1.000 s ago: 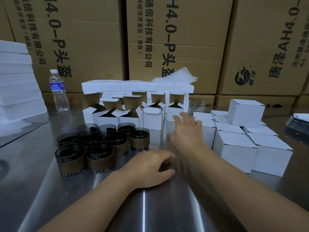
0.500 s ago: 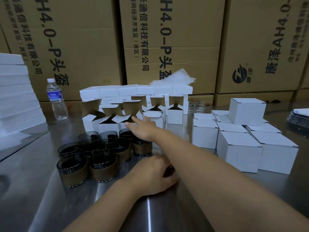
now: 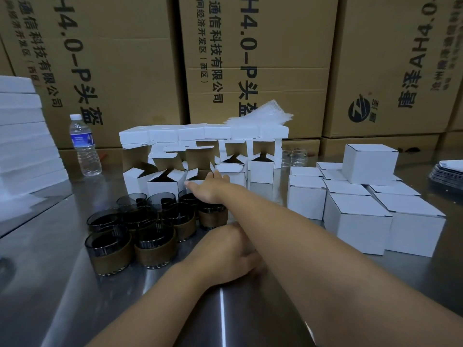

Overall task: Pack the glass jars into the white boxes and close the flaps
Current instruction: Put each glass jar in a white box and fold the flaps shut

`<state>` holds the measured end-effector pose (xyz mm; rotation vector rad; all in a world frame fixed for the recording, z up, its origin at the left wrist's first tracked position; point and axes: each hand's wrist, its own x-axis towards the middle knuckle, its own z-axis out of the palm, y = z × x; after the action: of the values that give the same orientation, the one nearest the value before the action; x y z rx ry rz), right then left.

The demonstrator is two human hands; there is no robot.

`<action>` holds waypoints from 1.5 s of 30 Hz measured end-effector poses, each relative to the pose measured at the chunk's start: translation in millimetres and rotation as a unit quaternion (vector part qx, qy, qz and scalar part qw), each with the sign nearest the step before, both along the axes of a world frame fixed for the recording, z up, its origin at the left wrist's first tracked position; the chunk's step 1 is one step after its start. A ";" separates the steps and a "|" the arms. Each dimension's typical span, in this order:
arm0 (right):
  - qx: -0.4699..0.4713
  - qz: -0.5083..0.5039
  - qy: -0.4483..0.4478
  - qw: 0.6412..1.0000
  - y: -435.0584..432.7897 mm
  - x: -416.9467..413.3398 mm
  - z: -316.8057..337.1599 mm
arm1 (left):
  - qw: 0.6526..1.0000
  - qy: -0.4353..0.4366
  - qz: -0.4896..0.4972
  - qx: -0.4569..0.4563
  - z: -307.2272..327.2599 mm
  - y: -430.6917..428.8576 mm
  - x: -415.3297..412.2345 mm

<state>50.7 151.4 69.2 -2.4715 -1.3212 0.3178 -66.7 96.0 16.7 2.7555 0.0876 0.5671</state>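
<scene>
Head camera, packing counter: a person's right hand (image 3: 209, 187) reaches over the back edge of a cluster of squat, dark smoked-glass jars with brown bands (image 3: 140, 226). Its fingers are straight, their tips at a raised flap of the small open white cardboard boxes (image 3: 162, 184) just behind the jars, and it holds nothing. The left hand (image 3: 225, 254) rests knuckles-up on the brushed-steel counter (image 3: 75, 296) in front of the jars. Its fingers are loosely bent and partly hidden under the right forearm, with nothing seen in it. Every jar stands upright among its neighbours; none is lifted or boxed yet.

The risk looks plain. The right forearm crosses low over the jar at the cluster's right edge, and a dipped wrist could knock glass against glass or send a jar sliding on the slick steel. The open boxes are light and thin-walled, and more white boxes and a sheaf of clear plastic sheets (image 3: 260, 116) sit on top of them. A careless tug on one flap could topple the whole row onto the jars.

The jars are round, glossy and thick-based, with matte bands. The boxes are crisp-edged, white outside and brown inside. Closed white boxes (image 3: 355, 219) are piled to the right of the jars. A clear plastic water bottle (image 3: 85, 146) stands behind and to their left, before tall brown printed cartons (image 3: 250, 58).
</scene>
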 end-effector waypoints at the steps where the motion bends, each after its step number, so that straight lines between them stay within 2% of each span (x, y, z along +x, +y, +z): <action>1: 0.020 -0.004 0.009 1.000 0.1 0.8 0.1 | 1.000 -0.010 0.000 0.009 0.6 0.6 -0.2; 5: 0.165 -0.016 0.027 0.986 -5.3 0.8 2.3 | 0.999 -0.033 -0.011 0.024 0.6 3.1 0.2; 9: 0.301 -0.046 0.029 0.952 -27.0 7.1 10.0 | 0.999 -0.047 0.015 0.017 -2.6 8.9 3.7; 13: 0.400 -0.037 0.058 0.914 -66.9 15.1 12.4 | 0.998 -0.059 0.029 0.001 -7.2 12.5 4.6; 18: 0.475 -0.052 0.098 0.873 -127.9 24.1 8.4 | 0.993 -0.110 0.041 0.010 -6.5 13.0 4.2; 20: 0.480 -0.065 0.108 0.868 -147.2 22.1 -1.4 | 0.987 -0.150 0.049 0.022 -4.3 11.8 4.0; 25: 0.428 -0.056 0.111 0.895 -175.7 1.4 -39.4 | 0.974 -0.208 0.080 0.037 -1.2 10.2 4.4; 30: 0.392 -0.059 0.120 0.910 -185.1 -12.2 -47.6 | 0.976 -0.195 0.088 -0.044 0.3 6.2 3.9; 41: 0.390 -0.018 0.016 0.920 -188.8 -22.7 -49.4 | 0.964 -0.202 0.086 -0.146 -1.8 2.6 6.0; 45: 0.383 -0.014 -0.001 0.924 -188.3 -21.2 -52.4 | 0.968 -0.199 0.084 -0.131 0.5 2.6 7.1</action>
<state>29.5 -36.9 16.8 -1.8165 -1.1179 -0.1888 -59.6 98.6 17.3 2.3437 0.2822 1.0599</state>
